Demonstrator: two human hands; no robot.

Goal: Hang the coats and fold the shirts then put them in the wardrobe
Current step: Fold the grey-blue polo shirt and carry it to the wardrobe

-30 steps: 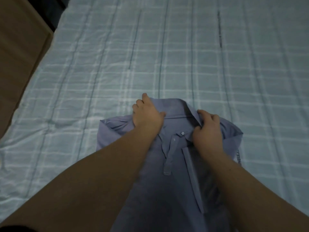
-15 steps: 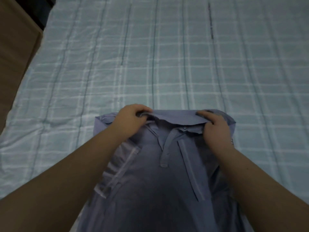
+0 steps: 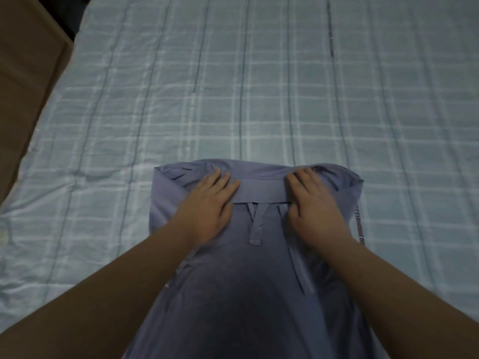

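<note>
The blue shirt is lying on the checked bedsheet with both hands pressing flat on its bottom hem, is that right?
Not quite. The head view shows the left hand and the right hand flat on the blue shirt at its collar, not its bottom hem. It does lie on the checked bedsheet.

— What is changing on the shirt (image 3: 243,275)?
— The collar (image 3: 261,190) is now lying folded flat as a band. The left hand (image 3: 207,203) and right hand (image 3: 313,203), pinching it before, are now pressing down with flattened fingers at either end.
</note>
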